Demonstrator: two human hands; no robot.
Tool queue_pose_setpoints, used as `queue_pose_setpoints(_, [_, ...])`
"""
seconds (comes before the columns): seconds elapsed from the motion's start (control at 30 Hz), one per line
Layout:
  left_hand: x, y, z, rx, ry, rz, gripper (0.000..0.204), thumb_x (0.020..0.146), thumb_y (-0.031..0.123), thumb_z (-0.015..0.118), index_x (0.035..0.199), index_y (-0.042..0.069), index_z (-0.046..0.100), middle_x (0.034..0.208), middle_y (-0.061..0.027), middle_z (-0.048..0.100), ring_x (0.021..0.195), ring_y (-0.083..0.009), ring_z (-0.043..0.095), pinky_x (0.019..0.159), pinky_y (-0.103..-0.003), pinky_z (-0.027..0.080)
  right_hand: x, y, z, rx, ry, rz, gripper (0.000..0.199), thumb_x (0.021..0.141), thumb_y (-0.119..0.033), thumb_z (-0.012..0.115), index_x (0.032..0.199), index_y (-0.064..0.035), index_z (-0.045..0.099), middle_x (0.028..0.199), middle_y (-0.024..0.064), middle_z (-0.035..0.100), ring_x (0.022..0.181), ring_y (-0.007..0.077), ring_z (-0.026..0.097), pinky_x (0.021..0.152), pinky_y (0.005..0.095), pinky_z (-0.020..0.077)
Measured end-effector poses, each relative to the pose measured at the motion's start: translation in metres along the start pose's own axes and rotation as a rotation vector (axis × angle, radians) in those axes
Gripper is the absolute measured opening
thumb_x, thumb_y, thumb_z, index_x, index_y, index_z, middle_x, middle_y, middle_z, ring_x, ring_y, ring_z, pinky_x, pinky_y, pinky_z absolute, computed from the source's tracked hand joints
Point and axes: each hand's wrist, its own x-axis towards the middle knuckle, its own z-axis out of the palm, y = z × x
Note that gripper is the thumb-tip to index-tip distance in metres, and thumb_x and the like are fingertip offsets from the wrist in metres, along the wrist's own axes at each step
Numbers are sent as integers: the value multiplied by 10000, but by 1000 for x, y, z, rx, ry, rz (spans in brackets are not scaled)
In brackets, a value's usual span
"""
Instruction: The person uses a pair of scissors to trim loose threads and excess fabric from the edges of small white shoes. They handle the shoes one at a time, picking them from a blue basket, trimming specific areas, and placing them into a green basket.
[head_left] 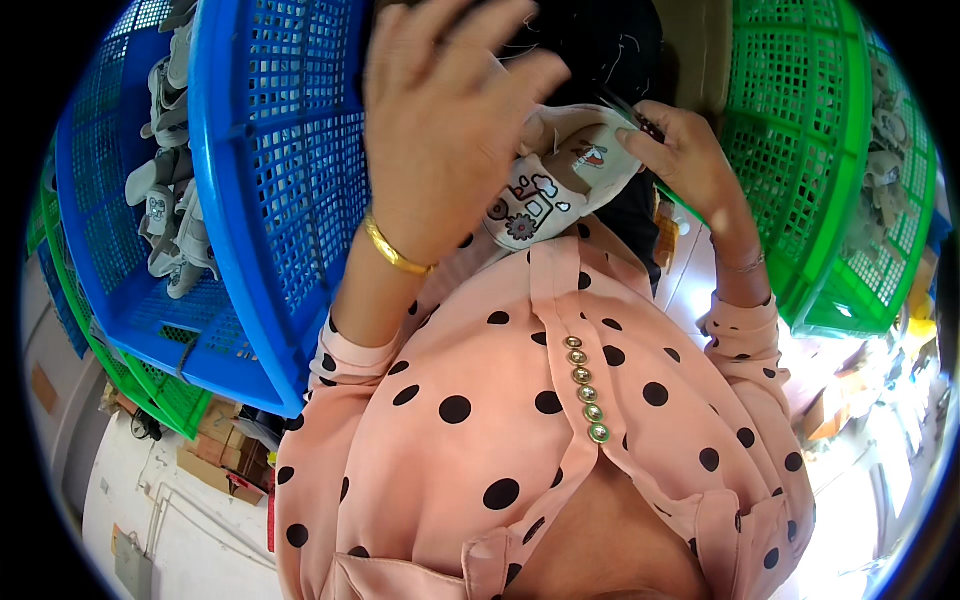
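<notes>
A small pale child's shoe with a printed cartoon vehicle lies over my lap, its opening showing a picture on the insole. My left hand is raised in front of the shoe's left side, fingers spread and blurred by motion, and covers part of it. At the shoe's right edge, my right hand is closed round small scissors with a dark handle. Their thin metal blades point up and left, over dark cloth. The right thumb reaches to the shoe's rim.
A blue plastic basket stands close on my left, with several pale shoes beyond its near wall. To my right is a green basket, with more shoes behind its wall. Thread scraps lie on the dark cloth. Cardboard boxes sit at lower left.
</notes>
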Motion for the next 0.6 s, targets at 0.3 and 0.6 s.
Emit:
queue_pose_setpoints(0.3, [-5,11,44,-101,-438,117,196,806,247,697,995,267,741,816,26,689,856,-186,616,926,-383,415,-8,4,-5,-5,-26,-14,331,857,-266,544,836,58,610,673,128,626,631,165,621,628,293,489])
queue_pose_setpoints(0.6, [-14,18,64,-115,-594,53,252,817,287,695,1066,263,727,787,-1,689,833,-214,616,860,-367,424,1,11,6,-10,-15,-40,291,849,-227,548,803,59,577,645,129,598,598,171,622,597,290,488])
